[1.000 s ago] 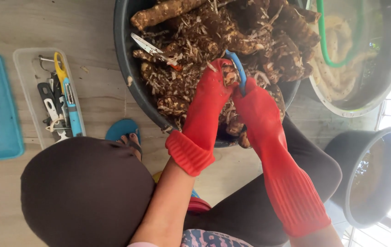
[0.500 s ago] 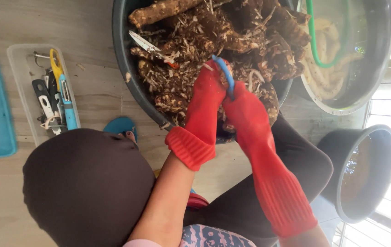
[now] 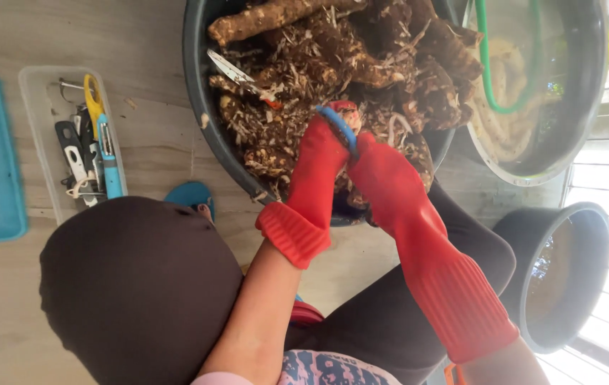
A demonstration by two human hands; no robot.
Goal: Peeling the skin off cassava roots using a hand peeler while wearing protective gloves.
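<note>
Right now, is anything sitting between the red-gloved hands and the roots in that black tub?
Nothing visible. The left hand and right hand already rest on the hairy brown roots, gripping a blue-handled tool. The loose knife lies farther back, off to the side.

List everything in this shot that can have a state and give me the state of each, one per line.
left hand: red-gloved, gripping the blue-handled peeler
right hand: red-gloved, pressed against the left, grip hidden
black tub: full of hairy brown roots
knife: lying loose on the roots
steel bowl: holds pale peeled pieces and a green hose
clear tray: holds peelers
dark pot: contents unclear
</note>
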